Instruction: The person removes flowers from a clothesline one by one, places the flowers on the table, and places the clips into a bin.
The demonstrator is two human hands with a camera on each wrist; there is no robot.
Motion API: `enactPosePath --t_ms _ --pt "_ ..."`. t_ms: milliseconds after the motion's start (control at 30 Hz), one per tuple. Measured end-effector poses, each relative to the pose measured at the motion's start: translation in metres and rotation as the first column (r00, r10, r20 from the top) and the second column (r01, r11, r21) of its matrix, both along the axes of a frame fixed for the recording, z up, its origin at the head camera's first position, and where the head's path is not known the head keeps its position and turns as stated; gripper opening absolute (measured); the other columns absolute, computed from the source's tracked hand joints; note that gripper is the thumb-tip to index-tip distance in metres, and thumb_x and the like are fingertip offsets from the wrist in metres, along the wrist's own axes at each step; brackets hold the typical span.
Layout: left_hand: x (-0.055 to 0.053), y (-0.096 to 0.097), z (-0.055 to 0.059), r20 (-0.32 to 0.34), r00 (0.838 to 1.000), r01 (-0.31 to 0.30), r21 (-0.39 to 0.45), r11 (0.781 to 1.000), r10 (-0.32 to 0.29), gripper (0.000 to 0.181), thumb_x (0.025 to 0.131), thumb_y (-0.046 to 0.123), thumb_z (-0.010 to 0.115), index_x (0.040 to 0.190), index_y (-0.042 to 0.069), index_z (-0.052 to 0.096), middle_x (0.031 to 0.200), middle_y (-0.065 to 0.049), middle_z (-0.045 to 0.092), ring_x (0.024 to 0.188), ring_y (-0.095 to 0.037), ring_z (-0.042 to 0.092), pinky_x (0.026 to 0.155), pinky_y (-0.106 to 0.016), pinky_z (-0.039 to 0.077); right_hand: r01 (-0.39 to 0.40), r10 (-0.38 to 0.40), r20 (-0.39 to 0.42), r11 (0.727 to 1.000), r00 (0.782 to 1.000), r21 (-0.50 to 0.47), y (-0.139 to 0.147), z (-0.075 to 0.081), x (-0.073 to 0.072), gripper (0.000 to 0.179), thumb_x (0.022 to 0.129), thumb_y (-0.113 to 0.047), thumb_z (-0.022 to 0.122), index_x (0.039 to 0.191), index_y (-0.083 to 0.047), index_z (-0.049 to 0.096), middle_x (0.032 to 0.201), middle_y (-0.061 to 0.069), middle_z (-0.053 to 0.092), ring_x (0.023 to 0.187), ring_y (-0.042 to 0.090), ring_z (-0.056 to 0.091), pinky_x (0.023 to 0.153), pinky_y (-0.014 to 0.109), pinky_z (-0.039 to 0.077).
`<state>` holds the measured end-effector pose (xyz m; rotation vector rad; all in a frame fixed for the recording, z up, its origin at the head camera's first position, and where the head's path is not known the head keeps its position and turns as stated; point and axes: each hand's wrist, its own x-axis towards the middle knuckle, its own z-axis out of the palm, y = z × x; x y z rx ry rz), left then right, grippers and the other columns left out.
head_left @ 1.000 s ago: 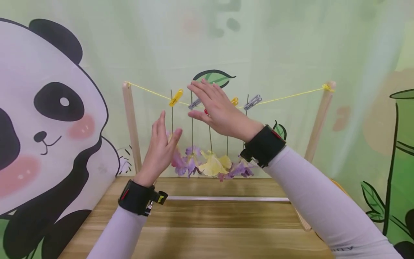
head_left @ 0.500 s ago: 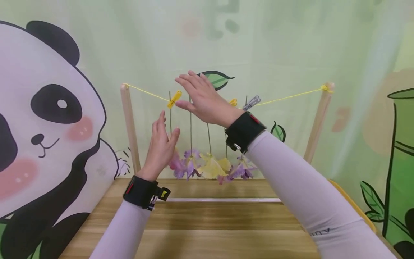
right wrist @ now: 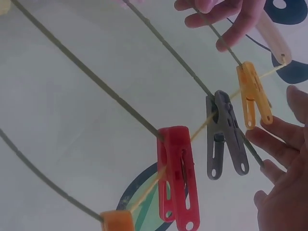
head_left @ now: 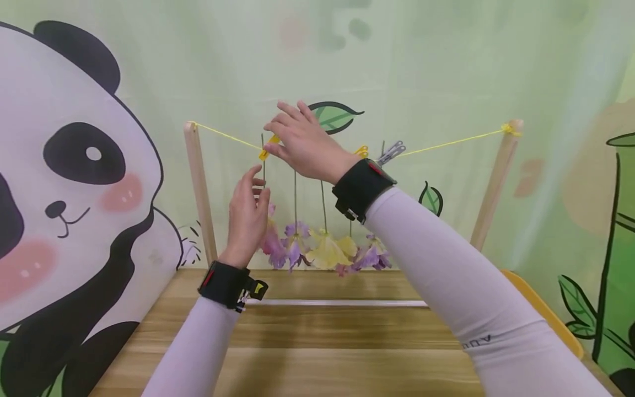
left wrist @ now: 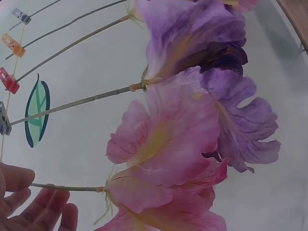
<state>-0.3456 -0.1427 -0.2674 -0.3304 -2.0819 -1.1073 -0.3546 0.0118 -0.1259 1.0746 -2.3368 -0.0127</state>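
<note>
My right hand reaches to the yellow clothespin at the left of a yellow string. In the right wrist view a fingertip is right at one handle of the yellow clothespin, and the thumb stands apart. My left hand is lower, beside the stem hanging from that clothespin. In the left wrist view its loosely bent fingers and thumb lie either side of the stem of a pink artificial flower. Beside it hangs a purple flower.
Grey, red and orange clothespins hold further stems. The string runs between two wooden posts. A white bar lies low across the wooden table. A panda-printed backdrop hangs behind.
My right hand has moved left along the string to the yellow clothespin. The left hand has moved slightly right and its fingers have bent in toward the stem.
</note>
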Motion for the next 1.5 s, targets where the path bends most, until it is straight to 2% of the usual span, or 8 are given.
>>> enactPosePath --t_ms 300,500,633,733,833,1033,1300,1500 --pt "-0.002 0.008 -0.003 -0.048 0.999 -0.022 0.016 1.000 0.022 0.033 0.097 0.008 0.056 0.130 0.015 0.053 0.096 -0.010 0.065 0.088 -0.021 0.062 0.072 -0.038 0.053 0.091 -0.087 -0.074 0.994 0.993 0.057 0.003 0.001 -0.004 0.028 0.100 -0.025 0.052 0.122 -0.012 0.063 0.118 0.007 0.059 0.133 0.028 0.034 0.117 0.048 0.003" --pt "-0.002 0.012 -0.004 -0.082 0.996 -0.025 0.009 1.000 0.026 0.031 0.096 0.007 0.057 0.126 0.016 0.057 0.093 -0.009 0.065 0.086 -0.020 0.062 0.069 -0.036 0.052 0.091 -0.091 -0.031 0.996 0.995 -0.010 0.005 0.001 -0.007 0.017 0.095 -0.018 0.061 0.108 -0.014 0.069 0.108 0.002 0.062 0.125 0.024 0.038 0.118 0.043 0.000" --pt "-0.002 0.015 -0.005 -0.099 0.995 -0.027 0.001 1.000 0.027 0.030 0.096 0.007 0.057 0.125 0.016 0.057 0.092 -0.009 0.065 0.085 -0.020 0.062 0.067 -0.036 0.052 0.051 -0.053 -0.022 0.995 0.998 -0.083 0.007 0.001 -0.007 0.012 0.090 -0.012 0.064 0.101 -0.011 0.070 0.102 0.002 0.064 0.118 0.023 0.041 0.117 0.036 0.003" --pt "-0.002 0.018 -0.004 -0.110 0.994 -0.028 0.001 1.000 0.028 0.030 0.096 0.007 0.057 0.125 0.016 0.057 0.092 -0.009 0.064 0.084 -0.019 0.062 0.066 -0.035 0.051 -0.001 -0.006 -0.047 0.989 0.999 -0.147 0.010 0.002 -0.008 0.009 0.087 -0.004 0.065 0.094 -0.007 0.070 0.093 0.004 0.066 0.108 0.025 0.045 0.115 0.033 0.015" --pt "-0.002 0.020 -0.002 -0.118 0.993 -0.027 0.006 1.000 0.028 0.030 0.097 0.007 0.056 0.126 0.015 0.057 0.093 -0.010 0.064 0.083 -0.019 0.061 0.064 -0.035 0.051 -0.044 0.029 -0.071 0.976 0.997 -0.214 0.014 0.003 -0.009 0.010 0.084 0.002 0.063 0.090 -0.004 0.069 0.089 0.007 0.066 0.104 0.026 0.047 0.114 0.030 0.018" --pt "-0.001 0.023 -0.001 -0.122 0.992 -0.023 0.013 1.000 0.024 0.031 0.097 0.007 0.056 0.127 0.016 0.057 0.094 -0.010 0.065 0.083 -0.019 0.061 0.064 -0.034 0.051 -0.072 0.039 -0.113 0.950 0.993 -0.303 0.020 0.002 -0.008 0.013 0.085 0.006 0.060 0.090 -0.003 0.069 0.090 0.008 0.065 0.105 0.026 0.047 0.116 0.024 0.008" --pt "0.006 0.022 -0.002 -0.146 0.989 -0.016 0.026 1.000 0.020 0.031 0.096 0.008 0.057 0.126 0.015 0.058 0.095 -0.009 0.065 0.084 -0.019 0.062 0.064 -0.034 0.052 -0.077 0.022 -0.156 0.931 0.988 -0.356 0.028 -0.002 -0.002 0.008 0.088 -0.001 0.064 0.094 -0.005 0.067 0.092 0.007 0.063 0.106 0.025 0.045 0.110 0.035 0.023" --pt "0.012 0.012 -0.007 -0.193 0.981 -0.027 0.039 0.999 0.034 0.027 0.095 0.009 0.060 0.121 0.014 0.062 0.094 -0.009 0.065 0.083 -0.019 0.062 0.067 -0.035 0.053 -0.171 0.082 -0.226 0.896 0.971 -0.410 0.038 -0.011 0.003 0.013 0.086 -0.001 0.067 0.097 -0.007 0.065 0.092 0.006 0.059 0.107 0.026 0.044 0.109 0.038 0.023"
